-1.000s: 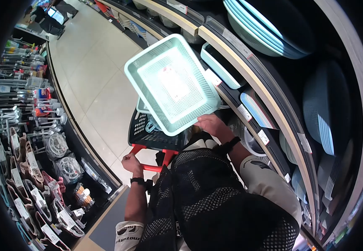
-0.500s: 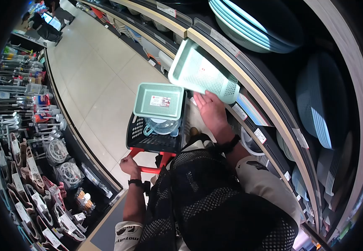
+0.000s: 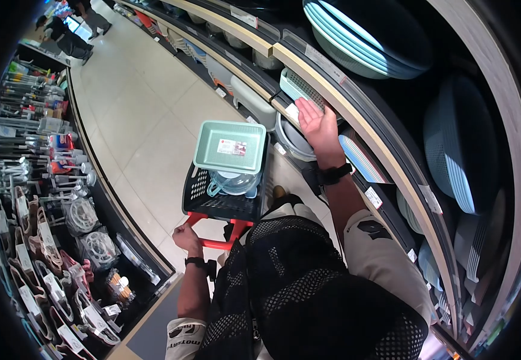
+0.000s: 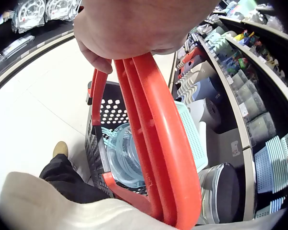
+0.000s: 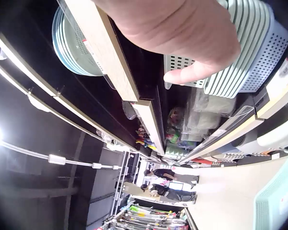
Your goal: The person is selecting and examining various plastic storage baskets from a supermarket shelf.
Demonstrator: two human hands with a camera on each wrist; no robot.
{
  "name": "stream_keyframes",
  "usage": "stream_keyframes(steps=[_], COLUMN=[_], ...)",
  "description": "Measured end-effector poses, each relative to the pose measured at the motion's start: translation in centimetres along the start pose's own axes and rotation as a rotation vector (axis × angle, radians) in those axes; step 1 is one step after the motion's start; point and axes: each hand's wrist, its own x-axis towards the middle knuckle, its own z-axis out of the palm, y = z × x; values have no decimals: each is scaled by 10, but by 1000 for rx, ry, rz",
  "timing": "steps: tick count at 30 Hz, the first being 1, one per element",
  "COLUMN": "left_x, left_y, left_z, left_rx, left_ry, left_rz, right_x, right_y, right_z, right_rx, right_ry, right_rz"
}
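1. Left hand (image 3: 186, 237): fingers curled round the red handle (image 4: 165, 139).
2. Basket (image 3: 221, 207): black, perforated sides, in front of the person, below the handle.
3. Tray (image 3: 209, 139): mint green, perforated, rectangular; sits over the far part of the basket, open side up, well apart from the right hand.
4. Label (image 3: 233, 147): printed, on the tray's floor.
5. Bowl (image 3: 240, 183): clear, inside the basket, partly beneath the tray.
6. Right hand (image 3: 319, 126): fingers extended, palm showing, nothing held; raised before the stack. Contact with the stack: cannot tell.
7. Stack (image 5: 240, 52): nested perforated trays, pale green, a blue one at one side; stands beneath a wood-edged shelf (image 3: 347, 98).
8. Boards (image 3: 361, 157): several colours, set side by side, near the right wrist.
9. Round basins (image 3: 344, 48): nested, pale green and blue, on the shelf above the stack.
10. Two people (image 5: 170, 191): dark clothing, far end of the aisle.
11. Floor (image 3: 146, 108): pale tiles.
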Motion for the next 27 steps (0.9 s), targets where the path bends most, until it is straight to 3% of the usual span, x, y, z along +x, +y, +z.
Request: stream_keyframes(steps=[9, 12, 18, 24, 27], left_x=[3, 8, 4, 3, 5], left_y=[-4, -7, -3, 0, -6], left_z=[0, 3, 1, 1, 1], left_rx=[6, -18, 6, -37, -12], left_ry=[17, -9, -23, -9, -21], left_rz=[6, -44, -25, -27, -35], right_x=[25, 35, 21, 46, 51], right_y=[6, 16, 69, 136, 160], right_z=[-32, -52, -100, -184, -198], right_rx=[-161, -35, -359, -516, -638], right_ry=[63, 168, 79, 100, 148], right_rz=[-47, 48, 220, 495, 511])
